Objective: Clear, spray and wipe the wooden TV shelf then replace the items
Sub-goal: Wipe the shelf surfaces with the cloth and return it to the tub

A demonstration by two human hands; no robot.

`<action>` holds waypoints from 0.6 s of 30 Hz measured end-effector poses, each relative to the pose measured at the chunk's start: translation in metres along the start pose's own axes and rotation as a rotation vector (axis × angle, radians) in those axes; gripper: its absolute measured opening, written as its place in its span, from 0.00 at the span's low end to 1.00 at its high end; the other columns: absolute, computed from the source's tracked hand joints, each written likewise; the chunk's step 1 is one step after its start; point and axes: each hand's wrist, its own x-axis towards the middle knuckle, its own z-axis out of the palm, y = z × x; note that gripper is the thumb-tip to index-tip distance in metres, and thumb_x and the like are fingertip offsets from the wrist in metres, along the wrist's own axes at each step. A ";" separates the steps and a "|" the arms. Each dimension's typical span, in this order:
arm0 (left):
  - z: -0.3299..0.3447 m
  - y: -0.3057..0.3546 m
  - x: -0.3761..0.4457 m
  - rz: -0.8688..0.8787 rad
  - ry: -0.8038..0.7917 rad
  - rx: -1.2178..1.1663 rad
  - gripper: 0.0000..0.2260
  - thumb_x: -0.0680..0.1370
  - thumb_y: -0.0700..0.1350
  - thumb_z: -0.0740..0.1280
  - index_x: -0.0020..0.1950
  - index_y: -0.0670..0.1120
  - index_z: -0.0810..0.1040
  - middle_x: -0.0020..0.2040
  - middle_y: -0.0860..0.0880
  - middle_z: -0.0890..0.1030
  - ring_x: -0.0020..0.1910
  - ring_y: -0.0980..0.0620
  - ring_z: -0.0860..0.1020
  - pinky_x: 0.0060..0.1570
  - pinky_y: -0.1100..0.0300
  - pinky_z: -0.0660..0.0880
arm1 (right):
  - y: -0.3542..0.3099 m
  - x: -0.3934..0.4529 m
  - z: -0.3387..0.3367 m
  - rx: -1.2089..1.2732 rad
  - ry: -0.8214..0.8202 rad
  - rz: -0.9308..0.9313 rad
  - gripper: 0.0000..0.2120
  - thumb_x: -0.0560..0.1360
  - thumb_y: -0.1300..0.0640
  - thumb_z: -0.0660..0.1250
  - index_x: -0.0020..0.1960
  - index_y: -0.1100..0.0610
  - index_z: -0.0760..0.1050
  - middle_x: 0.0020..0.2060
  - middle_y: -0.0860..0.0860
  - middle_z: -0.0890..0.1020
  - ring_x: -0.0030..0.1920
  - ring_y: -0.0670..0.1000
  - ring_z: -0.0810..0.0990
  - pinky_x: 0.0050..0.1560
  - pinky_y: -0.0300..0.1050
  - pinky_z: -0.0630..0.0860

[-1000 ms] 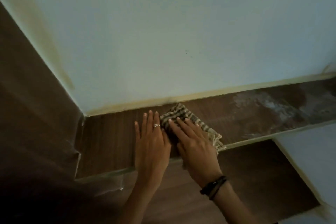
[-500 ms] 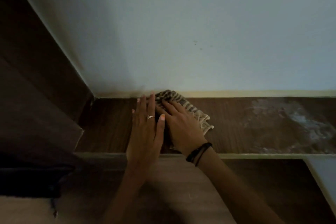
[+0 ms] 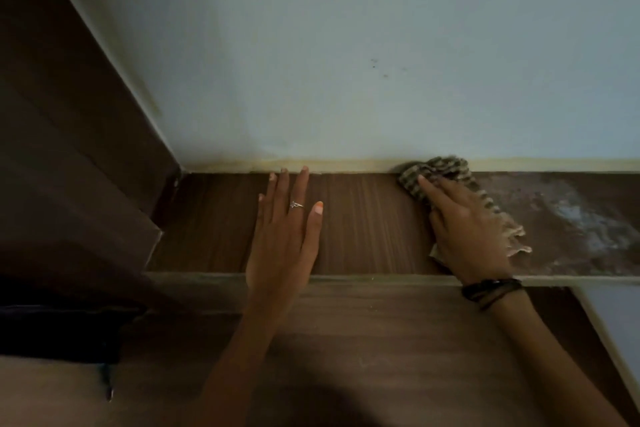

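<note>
- Pale blue-grey wall (image 3: pixel 381 45) fills the top, a few small dark specks on it; yellowish strip along its foot where it meets the shelf.
- Shelf (image 3: pixel 367 225): dark brown wood, vertical grain, long narrow ledge against the wall; pale front edge. Left and middle look clean and even.
- Right part of shelf has a whitish, smeared patch (image 3: pixel 581 218), dusty or wet, cannot tell which.
- Dark wood panel (image 3: pixel 69 149) rises at left, meeting the shelf at the corner.
- Lower wood surface (image 3: pixel 363 340) sits in front of and below the shelf.
- Left hand (image 3: pixel 284 236) flat on shelf, palm down, fingers straight and together, tips near the wall; empty, gripping nothing. Ring (image 3: pixel 296 205) on one finger.
- Right hand (image 3: pixel 464 229) pressed flat on a cloth (image 3: pixel 446 170), fingers extended over it, not clenched; pins cloth to shelf.
- Cloth: checked, brown and cream, crumpled, frayed edge; top touches the wall strip, right edge at the smeared patch.
- Dark bands (image 3: pixel 491 289) on right wrist.
- Hands well apart.
</note>
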 end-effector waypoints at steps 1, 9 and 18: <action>0.000 0.001 0.000 -0.012 -0.007 -0.006 0.26 0.79 0.58 0.39 0.75 0.51 0.50 0.76 0.47 0.55 0.76 0.50 0.49 0.74 0.50 0.49 | -0.019 -0.003 0.007 -0.002 0.023 -0.039 0.22 0.72 0.65 0.63 0.64 0.55 0.74 0.61 0.61 0.77 0.60 0.63 0.76 0.53 0.63 0.76; -0.003 -0.002 0.002 -0.011 -0.072 0.087 0.28 0.77 0.56 0.44 0.68 0.44 0.71 0.69 0.41 0.70 0.70 0.43 0.65 0.71 0.45 0.53 | -0.067 -0.016 0.007 0.225 -0.156 -0.211 0.22 0.78 0.62 0.56 0.70 0.49 0.67 0.68 0.53 0.70 0.69 0.53 0.66 0.67 0.47 0.64; -0.005 0.044 -0.012 0.149 -0.135 0.107 0.20 0.81 0.51 0.54 0.67 0.43 0.71 0.70 0.41 0.68 0.72 0.45 0.61 0.71 0.43 0.49 | 0.046 -0.023 -0.037 0.092 0.029 0.275 0.20 0.77 0.65 0.57 0.68 0.55 0.70 0.67 0.58 0.71 0.66 0.59 0.68 0.65 0.53 0.66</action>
